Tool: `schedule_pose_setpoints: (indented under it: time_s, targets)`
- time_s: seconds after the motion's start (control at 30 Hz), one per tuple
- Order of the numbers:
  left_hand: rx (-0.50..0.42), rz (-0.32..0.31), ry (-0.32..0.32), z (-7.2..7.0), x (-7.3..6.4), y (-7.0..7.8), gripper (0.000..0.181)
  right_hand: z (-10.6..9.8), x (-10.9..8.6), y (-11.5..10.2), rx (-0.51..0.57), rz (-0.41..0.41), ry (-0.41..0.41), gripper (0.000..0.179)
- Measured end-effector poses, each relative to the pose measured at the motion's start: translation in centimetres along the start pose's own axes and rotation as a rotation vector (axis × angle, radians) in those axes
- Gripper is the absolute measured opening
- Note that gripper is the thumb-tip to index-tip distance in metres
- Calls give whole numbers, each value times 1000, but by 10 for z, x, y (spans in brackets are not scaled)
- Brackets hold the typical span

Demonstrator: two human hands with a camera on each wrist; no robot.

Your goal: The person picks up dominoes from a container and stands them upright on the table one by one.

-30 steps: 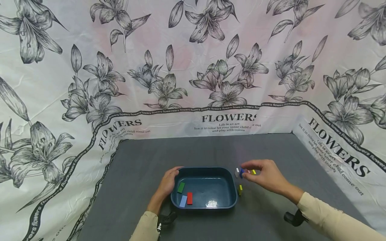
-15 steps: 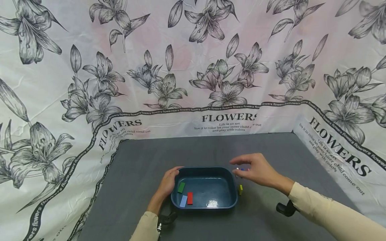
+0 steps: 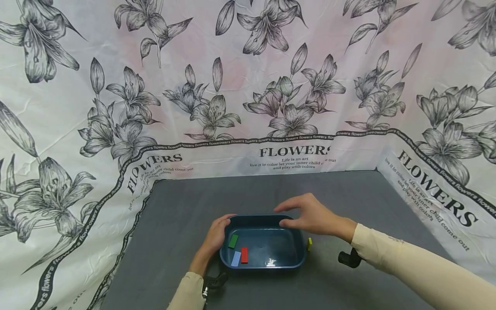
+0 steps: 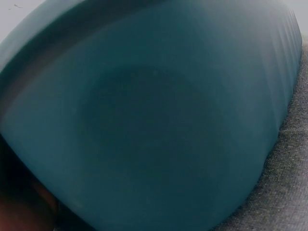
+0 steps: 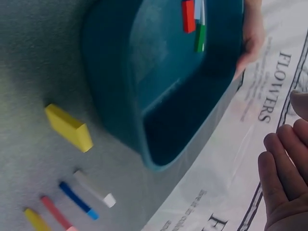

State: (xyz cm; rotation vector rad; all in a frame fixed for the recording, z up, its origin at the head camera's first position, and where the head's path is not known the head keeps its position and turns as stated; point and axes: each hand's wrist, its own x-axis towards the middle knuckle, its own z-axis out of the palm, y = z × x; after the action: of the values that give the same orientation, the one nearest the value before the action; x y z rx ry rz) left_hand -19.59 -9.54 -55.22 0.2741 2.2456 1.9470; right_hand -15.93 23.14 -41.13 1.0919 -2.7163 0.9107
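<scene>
A dark teal plastic tub (image 3: pixel 263 268) stands on the table. My left hand (image 3: pixel 215 236) holds its left end; in the left wrist view the tub's wall (image 4: pixel 159 134) fills most of the picture. Inside lie a green block (image 3: pixel 233 241), a red block (image 3: pixel 244 255) and a light blue block (image 3: pixel 236 258). My right hand (image 3: pixel 314 217) hovers over the tub's back right corner, thumb and fingers apart and holding nothing. The right wrist view shows its relaxed fingers (image 5: pixel 284 168) at the right edge.
Right of the tub a yellow block (image 5: pixel 69 127) stands on edge. Beyond it, a row holds a white block (image 5: pixel 95 187), a blue block (image 5: pixel 78 199), a pink block (image 5: pixel 57 212) and another yellow block (image 5: pixel 36 220). A flower-printed cloth (image 3: pixel 232 163) borders the grey table (image 3: pixel 186 198).
My right hand has left the blue block in the row and moved left to above the tub's back right corner. My left hand and the tub have stayed in place.
</scene>
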Motion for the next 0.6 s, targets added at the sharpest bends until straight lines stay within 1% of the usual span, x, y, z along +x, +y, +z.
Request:
schedule_pose_setpoints:
  time_s: [0.13, 0.23, 0.4, 0.5, 0.6]
  targets:
    - [-8, 4, -1, 1, 0, 0, 46, 5, 11, -7, 2, -31, -61, 32]
    - [-11, 15, -3, 1, 0, 0, 45, 8, 18, -13, 12, -68, -105, 33]
    - [-6, 10, -1, 0, 0, -1, 46, 14, 32, -23, 12, -129, -169, 35]
    - [-15, 2, -1, 0, 1, -1, 46, 17, 40, -29, -7, -172, -212, 37]
    - [-23, 0, -6, 0, 0, 0, 46, 23, 48, -32, -50, -241, -252, 37]
